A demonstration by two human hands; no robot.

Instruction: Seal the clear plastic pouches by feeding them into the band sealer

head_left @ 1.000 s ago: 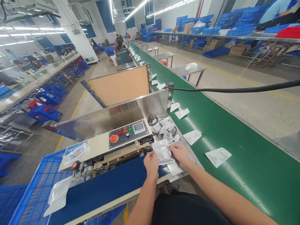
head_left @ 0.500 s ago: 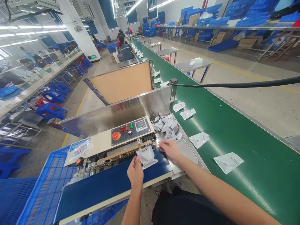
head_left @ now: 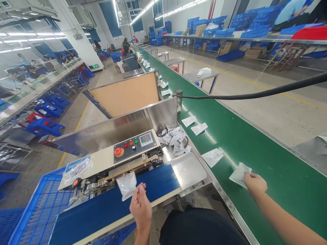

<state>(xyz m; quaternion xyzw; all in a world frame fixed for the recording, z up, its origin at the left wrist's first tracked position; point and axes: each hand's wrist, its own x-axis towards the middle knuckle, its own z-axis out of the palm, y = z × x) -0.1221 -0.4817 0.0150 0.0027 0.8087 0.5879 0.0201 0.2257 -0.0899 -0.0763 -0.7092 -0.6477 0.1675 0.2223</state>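
On the right, my right hand [head_left: 255, 183] pinches the near corner of a white pouch [head_left: 239, 173] over the green conveyor belt [head_left: 255, 143]. My left hand [head_left: 141, 204] is loosely closed with nothing visible in it, just right of another white pouch [head_left: 127, 186]. That pouch has its top edge at the band sealing machine [head_left: 133, 149] and hangs over the machine's blue belt [head_left: 158, 180]. Several more flat pouches lie on the green belt, among them one pouch [head_left: 212, 157] near the right hand.
Crumpled pouches [head_left: 176, 139] are heaped behind a steel plate [head_left: 189, 170] at the machine's end. A blue crate [head_left: 33, 207] stands at the left. A black cable [head_left: 242, 97] crosses above the green belt. A seated person [head_left: 130, 58] is farther along it.
My right hand has gone from beside the machine to the green belt and gripped a pouch there. The pouch at the sealer has shifted left, and my left hand has come away from it.
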